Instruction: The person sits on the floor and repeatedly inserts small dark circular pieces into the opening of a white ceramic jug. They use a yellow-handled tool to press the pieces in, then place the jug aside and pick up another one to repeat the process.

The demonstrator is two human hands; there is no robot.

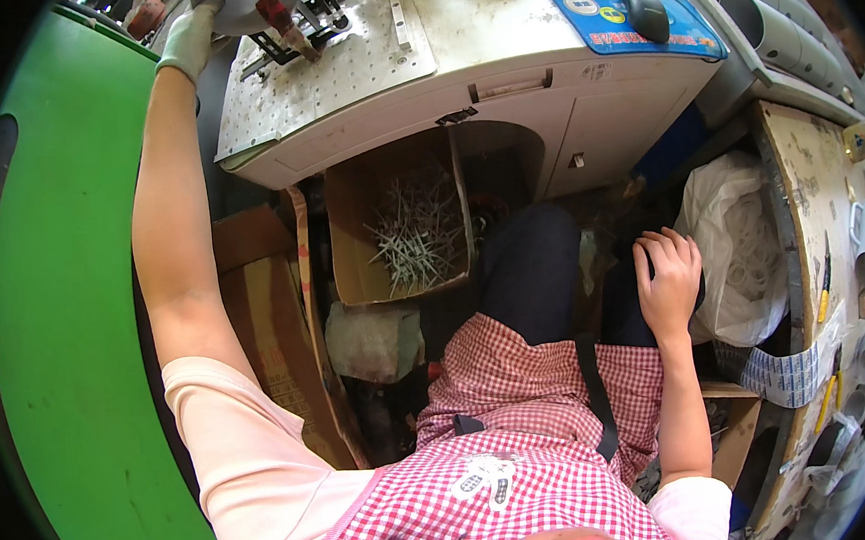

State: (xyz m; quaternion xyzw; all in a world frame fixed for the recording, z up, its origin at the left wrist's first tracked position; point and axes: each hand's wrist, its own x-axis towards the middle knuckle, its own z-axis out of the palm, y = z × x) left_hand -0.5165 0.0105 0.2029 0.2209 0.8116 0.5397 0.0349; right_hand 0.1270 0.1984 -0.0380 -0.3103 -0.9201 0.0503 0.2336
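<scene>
At the upper left my left hand [188, 44], in a whitish glove, reaches far forward. Its thumb lies over the edge of a smooth grey rounded part [246, 12], and the other fingers are mostly hidden. Beside that part, a black clamp fixture [323, 17] stands on a metal plate [349, 75] full of small holes. A red-handled brush [283, 22] leans against the fixture. My bare right hand [668, 279] rests palm down on my right knee, fingers stretched out and holding nothing.
A black mouse [644, 14] lies on a blue mat [585, 8]. Under the white bench [383, 133] sits a cardboard box [351, 246] of thin grey pieces. A green panel [70, 255] borders the left; a white bag of rings [732, 249] and a worn shelf [803, 184] stand right.
</scene>
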